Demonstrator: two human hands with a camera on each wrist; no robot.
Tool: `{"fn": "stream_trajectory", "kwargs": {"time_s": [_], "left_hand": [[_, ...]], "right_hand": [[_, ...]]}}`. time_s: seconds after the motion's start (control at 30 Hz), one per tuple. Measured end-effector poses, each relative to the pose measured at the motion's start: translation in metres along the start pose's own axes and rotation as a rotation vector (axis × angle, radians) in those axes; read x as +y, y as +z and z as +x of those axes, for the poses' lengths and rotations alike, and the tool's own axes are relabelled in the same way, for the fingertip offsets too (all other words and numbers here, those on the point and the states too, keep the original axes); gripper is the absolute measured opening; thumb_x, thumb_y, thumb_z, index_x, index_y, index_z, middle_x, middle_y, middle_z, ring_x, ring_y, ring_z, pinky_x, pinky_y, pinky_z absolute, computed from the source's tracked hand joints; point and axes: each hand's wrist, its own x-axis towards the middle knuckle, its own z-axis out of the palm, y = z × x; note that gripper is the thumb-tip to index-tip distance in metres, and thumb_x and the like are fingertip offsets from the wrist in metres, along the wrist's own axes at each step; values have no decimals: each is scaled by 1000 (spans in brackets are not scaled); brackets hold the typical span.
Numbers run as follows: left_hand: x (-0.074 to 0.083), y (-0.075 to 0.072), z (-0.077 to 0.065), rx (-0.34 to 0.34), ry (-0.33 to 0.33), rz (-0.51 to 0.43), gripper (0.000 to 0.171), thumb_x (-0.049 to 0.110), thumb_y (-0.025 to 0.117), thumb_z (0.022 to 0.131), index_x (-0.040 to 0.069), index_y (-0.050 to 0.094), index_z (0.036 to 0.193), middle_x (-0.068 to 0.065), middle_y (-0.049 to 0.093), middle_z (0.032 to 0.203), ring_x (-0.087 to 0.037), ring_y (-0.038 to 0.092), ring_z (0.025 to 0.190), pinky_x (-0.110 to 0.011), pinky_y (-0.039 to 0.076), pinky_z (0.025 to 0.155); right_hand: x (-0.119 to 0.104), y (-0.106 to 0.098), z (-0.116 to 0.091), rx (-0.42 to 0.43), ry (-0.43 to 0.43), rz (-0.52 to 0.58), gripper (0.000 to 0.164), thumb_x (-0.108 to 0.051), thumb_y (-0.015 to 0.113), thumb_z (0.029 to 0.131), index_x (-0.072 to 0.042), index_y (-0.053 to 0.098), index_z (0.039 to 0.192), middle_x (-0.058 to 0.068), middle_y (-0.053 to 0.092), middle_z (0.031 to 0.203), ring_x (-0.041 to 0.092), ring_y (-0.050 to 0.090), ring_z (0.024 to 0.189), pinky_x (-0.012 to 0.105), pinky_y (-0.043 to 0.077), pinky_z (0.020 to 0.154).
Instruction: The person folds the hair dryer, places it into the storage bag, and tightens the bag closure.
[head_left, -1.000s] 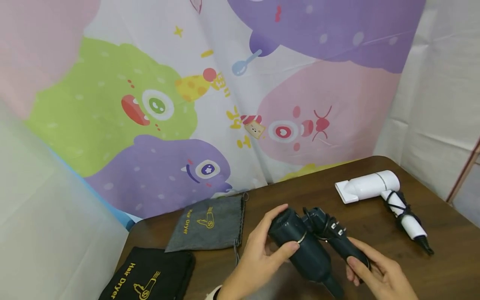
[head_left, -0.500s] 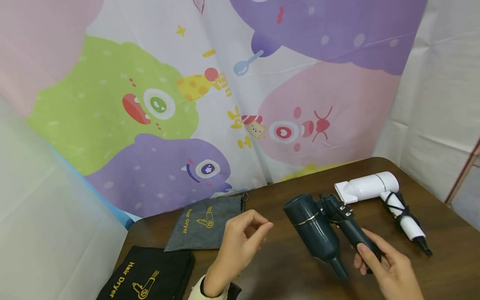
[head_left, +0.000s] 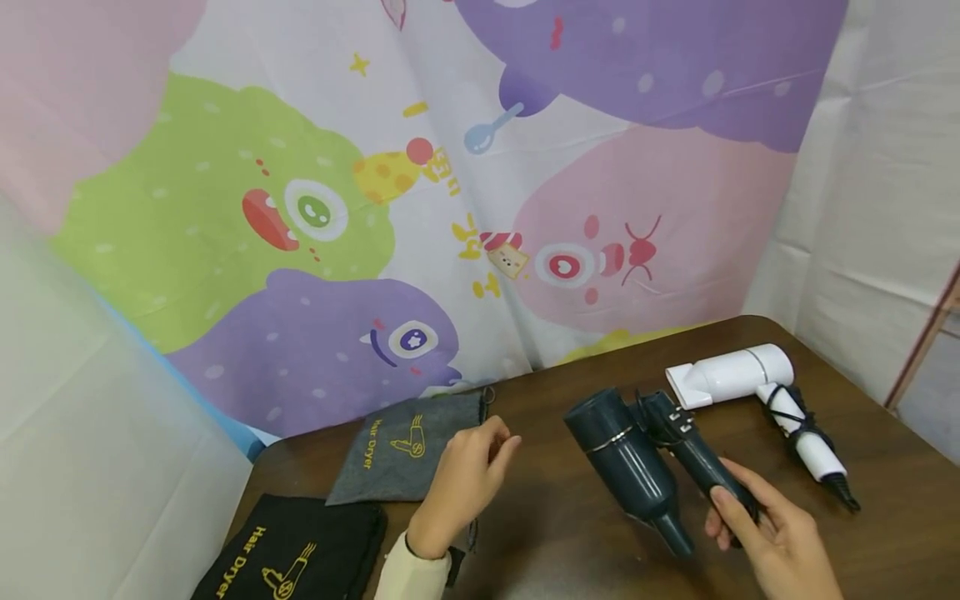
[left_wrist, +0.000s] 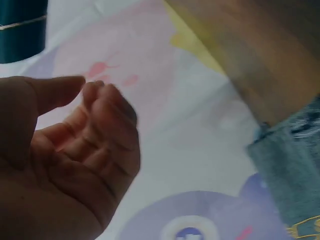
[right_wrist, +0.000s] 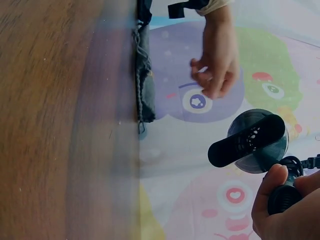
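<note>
My right hand (head_left: 780,533) grips a dark teal hair dryer (head_left: 626,458) by its handle, holding it up over the table. The dryer's nozzle points down toward me, and its cord with the plug is wound about the handle joint. In the right wrist view the flat nozzle (right_wrist: 247,140) faces the camera, with the handle end between thumb and fingers. My left hand (head_left: 465,475) hovers apart from the dryer, holding nothing, its fingers loosely bent. Closest to it lies a grey drawstring pouch (head_left: 450,412) printed "Hair Dryer", which the hand partly covers in the head view.
A white hair dryer (head_left: 731,375) with a black cord round its handle lies at the table's right back. At the front left lies a black pouch (head_left: 337,525) printed "Hair Dryer". A cartoon-print cloth (head_left: 465,333) hangs behind the brown table (head_left: 540,567).
My left hand has let go of the dark hair dryer and drawn back left toward the grey pouch. The right hand has kept its grip; the dryer has shifted slightly right and turned.
</note>
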Motion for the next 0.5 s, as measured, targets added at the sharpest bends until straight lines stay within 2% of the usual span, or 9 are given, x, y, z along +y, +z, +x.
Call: {"fn": "stream_trajectory", "kwargs": {"time_s": [0.13, 0.23, 0.4, 0.5], "left_hand": [[-24, 11, 0, -13, -66, 43, 15, 20, 70, 95, 16, 61, 84, 9, 49, 65, -4, 44, 54, -22, 37, 49], [-38, 19, -3, -4, -114, 140, 15, 20, 73, 93, 11, 62, 86, 2, 51, 73, -11, 49, 61, -26, 41, 51], [-52, 30, -9, -30, -217, 328, 30, 23, 77, 89, -3, 62, 95, -16, 57, 86, -32, 60, 76, -41, 51, 54], [-56, 34, -12, -74, -260, 382, 36, 23, 79, 87, -7, 62, 96, -22, 61, 85, -38, 63, 74, -47, 54, 55]], "right_hand": [[0, 0, 0, -1, 10, 3, 37, -9, 54, 103, 8, 51, 136, 9, 65, 73, 23, 61, 61, 26, 53, 57], [-1, 1, 0, 1, 13, -3, 37, -10, 53, 103, 8, 51, 136, 9, 64, 73, 23, 61, 60, 27, 52, 57], [0, 1, -1, -6, 9, -24, 36, -11, 52, 104, 7, 51, 136, 8, 64, 73, 23, 61, 60, 27, 52, 57], [0, 1, -1, -19, 6, -23, 36, -12, 51, 105, 6, 51, 136, 7, 64, 73, 22, 60, 60, 27, 52, 57]]}}
